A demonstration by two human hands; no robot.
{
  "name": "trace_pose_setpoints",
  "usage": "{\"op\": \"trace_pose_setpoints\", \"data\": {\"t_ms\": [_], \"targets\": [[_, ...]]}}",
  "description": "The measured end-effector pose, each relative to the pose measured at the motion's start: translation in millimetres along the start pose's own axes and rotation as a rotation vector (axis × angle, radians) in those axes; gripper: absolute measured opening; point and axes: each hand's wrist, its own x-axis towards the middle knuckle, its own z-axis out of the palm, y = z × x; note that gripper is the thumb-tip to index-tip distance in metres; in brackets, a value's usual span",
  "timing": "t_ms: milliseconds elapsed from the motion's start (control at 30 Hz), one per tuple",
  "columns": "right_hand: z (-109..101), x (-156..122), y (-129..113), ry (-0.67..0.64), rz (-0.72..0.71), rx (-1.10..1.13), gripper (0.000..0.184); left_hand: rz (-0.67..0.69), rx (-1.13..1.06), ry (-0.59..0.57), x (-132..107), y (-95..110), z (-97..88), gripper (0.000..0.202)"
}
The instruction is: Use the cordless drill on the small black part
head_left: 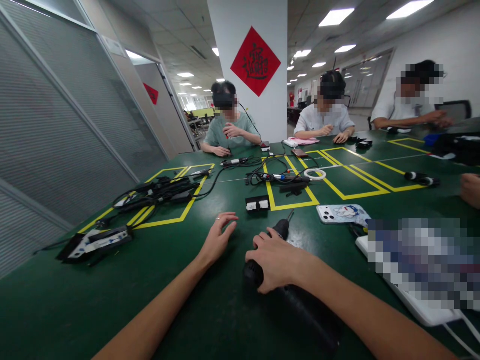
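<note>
My right hand (275, 260) is closed round a black electric screwdriver (280, 229) lying on the green table (210, 320); its tip points away from me. My left hand (219, 235) rests just left of it, palm down with fingers spread, a ring on one finger, holding nothing. A small black-and-white block (257, 203) sits on the table just beyond both hands.
A phone in a patterned case (342, 213) and a white device lie at the right. Black tools and cables (161, 192) fill yellow-taped squares at the left and centre, with a white ring (315, 174). Three people sit along the far side; another person's hand (470, 189) is at the right edge.
</note>
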Motion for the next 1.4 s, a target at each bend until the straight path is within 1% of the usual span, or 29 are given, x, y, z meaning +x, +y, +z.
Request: {"op": "trace_pose_setpoints", "data": {"t_ms": [67,133,167,233,300,333,367,400,433,467,533,567,633,667,733,767,800,833,867,900,933,967,1000,1033,1100,1167,1233,1300,1400], "targets": [[-3,-1,2,0.038,0.021,0.008,0.056,-0.006,-0.028,-0.063,-1,7,1.6,0.034],[-7,-2,4,0.103,0.043,0.011,0.054,-0.034,-0.134,-0.234,-4,16,-2.0,0.044],[-10,-2,5,0.142,0.056,0.011,0.053,-0.060,-0.212,-0.358,-5,21,-5.5,0.052],[-15,-2,8,0.216,0.084,0.021,0.052,-0.133,-0.375,-0.650,-9,33,-13.9,0.067],[-20,-2,11,0.273,0.110,0.056,0.050,-0.223,-0.481,-0.937,-13,47,-18.5,0.076],[-22,-1,12,0.303,0.123,0.074,0.049,-0.269,-0.511,-1.044,-16,55,-17.3,0.076],[-23,-1,13,0.337,0.135,0.090,0.048,-0.315,-0.534,-1.111,-20,64,-12.8,0.074],[-25,-1,14,0.380,0.149,0.100,0.047,-0.359,-0.573,-1.113,-26,72,-5.1,0.071],[-27,-1,14,0.425,0.162,0.107,0.046,-0.403,-0.635,-1.069,-32,80,5.6,0.067],[-28,-1,13,0.465,0.175,0.111,0.046,-0.446,-0.721,-0.992,-40,88,18.3,0.062],[-32,0,9,0.524,0.201,0.118,0.045,-0.528,-0.903,-0.740,-55,100,44.4,0.049],[-33,1,6,0.537,0.214,0.122,0.045,-0.582,-0.967,-0.643,-62,104,55.2,0.041],[-36,2,-3,0.535,0.235,0.135,0.046,-0.653,-1.001,-0.540,-71,107,67.4,0.026],[-38,2,-7,0.533,0.236,0.142,0.049,-0.655,-0.977,-0.505,-73,106,68.2,0.020],[-38,-1,-13,0.562,0.181,0.148,0.053,-0.578,-0.873,-0.454,-73,102,60.5,0.014],[-37,-4,-13,0.612,0.124,0.142,0.054,-0.517,-0.813,-0.430,-71,100,53.3,0.013],[-36,-7,-12,0.687,0.050,0.130,0.054,-0.454,-0.762,-0.408,-67,99,44.7,0.014],[-34,-10,-8,0.800,-0.014,0.114,0.052,-0.393,-0.734,-0.384,-63,98,35.5,0.016],[-31,-13,-2,0.949,-0.064,0.100,0.048,-0.335,-0.739,-0.335,-59,98,26.0,0.019],[-28,-13,7,1.078,-0.043,0.106,0.042,-0.282,-0.768,-0.273,-53,99,16.7,0.025],[-25,-12,17,1.175,0.042,0.134,0.036,-0.224,-0.812,-0.209,-48,100,7.8,0.031],[-21,-8,29,1.215,0.157,0.176,0.031,-0.176,-0.847,-0.154,-42,100,-0.4,0.035],[-17,-2,41,1.200,0.285,0.223,0.029,-0.142,-0.861,-0.115,-37,100,-7.6,0.037],[-12,6,54,1.145,0.393,0.257,0.030,-0.123,-0.853,-0.083,-31,100,-13.7,0.036],[1,25,76,0.992,0.517,0.301,0.038,-0.131,-0.803,-0.030,-23,95,-22.1,0.036],[15,45,93,0.850,0.551,0.363,0.051,-0.162,-0.744,0.014,-18,86,-26.0,0.039],[30,61,103,0.777,0.570,0.439,0.057,-0.200,-0.682,0.027,-15,78,-26.8,0.043],[43,72,109,0.752,0.565,0.473,0.054,-0.234,-0.597,-0.005,-14,72,-26.4,0.044],[54,79,115,0.724,0.546,0.507,0.046,-0.263,-0.458,-0.105,-16,72,-25.0,0.044]]}}
